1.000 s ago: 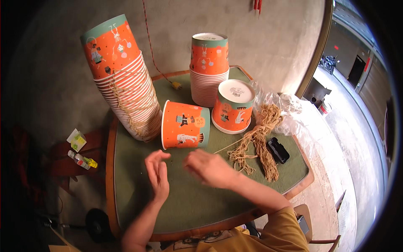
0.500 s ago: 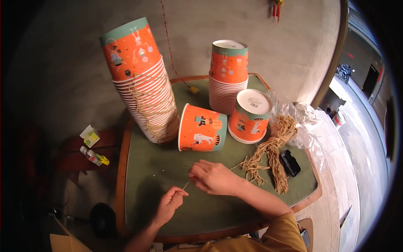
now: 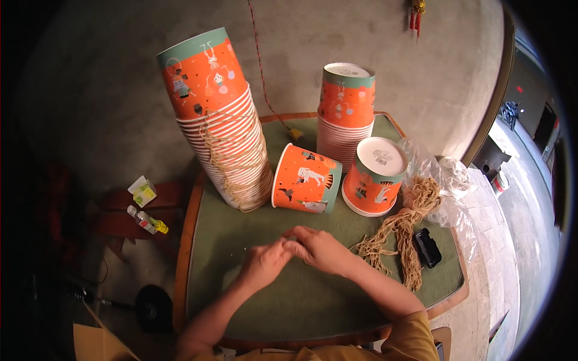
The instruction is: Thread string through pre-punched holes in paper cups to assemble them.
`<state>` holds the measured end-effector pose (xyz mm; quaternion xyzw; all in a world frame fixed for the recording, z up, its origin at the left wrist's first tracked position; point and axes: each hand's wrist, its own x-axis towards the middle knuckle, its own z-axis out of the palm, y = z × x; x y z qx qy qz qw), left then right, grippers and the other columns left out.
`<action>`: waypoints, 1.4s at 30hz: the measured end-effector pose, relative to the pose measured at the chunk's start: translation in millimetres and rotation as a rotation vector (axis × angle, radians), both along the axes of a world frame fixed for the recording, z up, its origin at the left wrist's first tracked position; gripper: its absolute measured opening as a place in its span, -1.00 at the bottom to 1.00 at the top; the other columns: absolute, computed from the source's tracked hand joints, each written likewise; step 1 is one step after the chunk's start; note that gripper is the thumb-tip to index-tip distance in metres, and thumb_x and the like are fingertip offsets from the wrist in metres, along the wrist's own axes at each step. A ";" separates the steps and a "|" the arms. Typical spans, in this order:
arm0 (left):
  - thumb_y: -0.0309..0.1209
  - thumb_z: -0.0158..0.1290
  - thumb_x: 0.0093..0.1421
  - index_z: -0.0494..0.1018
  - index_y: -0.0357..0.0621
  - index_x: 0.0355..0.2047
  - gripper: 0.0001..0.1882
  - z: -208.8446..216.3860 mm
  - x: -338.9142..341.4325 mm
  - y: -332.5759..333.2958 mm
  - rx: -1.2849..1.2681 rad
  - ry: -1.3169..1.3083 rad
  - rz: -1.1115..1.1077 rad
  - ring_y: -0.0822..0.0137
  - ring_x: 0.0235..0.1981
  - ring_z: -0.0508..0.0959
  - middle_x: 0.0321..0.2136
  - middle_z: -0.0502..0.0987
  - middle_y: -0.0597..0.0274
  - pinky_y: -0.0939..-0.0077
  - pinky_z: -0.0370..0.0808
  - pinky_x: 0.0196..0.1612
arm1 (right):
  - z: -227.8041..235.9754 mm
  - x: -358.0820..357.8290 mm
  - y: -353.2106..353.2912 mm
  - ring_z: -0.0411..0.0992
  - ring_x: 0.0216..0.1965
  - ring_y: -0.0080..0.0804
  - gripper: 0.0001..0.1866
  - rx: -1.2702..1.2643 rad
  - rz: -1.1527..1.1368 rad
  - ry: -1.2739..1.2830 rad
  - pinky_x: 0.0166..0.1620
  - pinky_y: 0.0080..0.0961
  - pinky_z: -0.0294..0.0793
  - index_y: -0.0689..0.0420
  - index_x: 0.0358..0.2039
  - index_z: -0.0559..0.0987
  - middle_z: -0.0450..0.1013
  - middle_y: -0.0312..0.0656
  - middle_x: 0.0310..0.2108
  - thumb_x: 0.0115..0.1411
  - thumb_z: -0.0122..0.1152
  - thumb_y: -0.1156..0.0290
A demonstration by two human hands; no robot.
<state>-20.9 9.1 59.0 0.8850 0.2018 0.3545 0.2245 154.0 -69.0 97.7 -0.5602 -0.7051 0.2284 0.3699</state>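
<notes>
My left hand [image 3: 265,262] and my right hand [image 3: 322,248] meet above the near middle of the green tabletop, fingertips pressed together. Both are closed on a thin strand of twine, which the fingers now hide. Just beyond them a single orange paper tub [image 3: 307,179] lies on its side. To its left leans a tall stack of nested tubs [image 3: 208,84], wound with tan twine [image 3: 212,141]. A loose hank of the same twine [image 3: 424,197] lies right of my right hand, gathered near its upper end, with strands spread toward me.
A short upside-down stack [image 3: 374,180] and a taller one [image 3: 346,111] stand behind. Clear plastic wrap [image 3: 454,192] and a black tray [image 3: 427,248] lie at the right. A yellow plug [image 3: 295,134] rests near the wall. Bottles [image 3: 144,220] sit left of the table [image 3: 241,313].
My hands have come together from slightly apart, and the strand between them has gone out of sight. The tub on its side has rolled a little. The whole view has shifted slightly.
</notes>
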 end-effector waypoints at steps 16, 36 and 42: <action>-0.56 -0.11 0.31 0.31 -0.26 -0.15 -0.87 13.9 107.6 109.5 -0.261 -0.337 0.063 0.13 -0.12 0.45 -0.21 0.40 0.03 0.35 0.36 0.00 | -21.0 66.8 22.2 0.31 -0.51 -0.72 -0.84 -0.085 -0.174 0.650 -0.45 -0.66 0.32 0.19 -0.31 0.53 0.42 -0.41 -0.45 0.32 0.01 0.40; -0.15 0.04 0.32 0.40 -0.24 -0.13 -0.63 18.3 17.6 28.6 -0.301 -0.363 -0.230 0.29 -0.23 0.38 -0.24 0.33 0.21 0.44 0.34 -0.14 | 25.0 -1.9 10.0 0.45 -0.40 -0.54 -0.90 -0.021 -0.154 0.159 -0.32 -0.53 0.44 0.26 -0.29 0.50 0.48 -0.18 -0.42 0.29 0.11 0.47; -0.18 0.08 0.30 0.41 -0.28 -0.22 -0.66 21.8 24.7 26.5 -0.395 -0.290 -0.192 0.24 -0.26 0.39 -0.26 0.34 0.15 0.39 0.40 -0.16 | 11.3 4.0 18.9 0.52 -0.35 -0.13 -0.89 0.215 -0.116 0.082 -0.27 -0.37 0.49 0.26 -0.28 0.50 0.51 -0.06 -0.36 0.24 0.18 0.48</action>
